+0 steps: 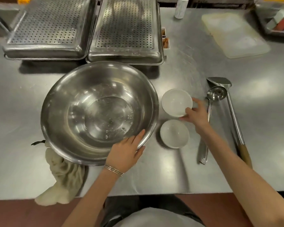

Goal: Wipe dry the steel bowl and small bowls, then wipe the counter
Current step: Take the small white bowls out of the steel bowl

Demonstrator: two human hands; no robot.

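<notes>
A large steel bowl [98, 112] stands on the steel counter [154, 174], with water drops on its inside. My left hand [125, 153] grips its near right rim, thumb outside and fingers over the edge. Right of it are two small white bowls. My right hand [195, 115] holds the far small bowl [176, 102] by its near right rim, tilted a little. The near small bowl [174, 133] rests flat on the counter. A beige cloth [64, 174] lies partly under the big bowl's near left side and hangs over the counter's front edge.
Two upturned perforated steel trays [125, 33] stand behind the big bowl. A ladle [210, 108] and a long spatula [231, 115] lie right of the small bowls. A white cutting board [233, 33] and a white bottle [180, 7] are at the back right.
</notes>
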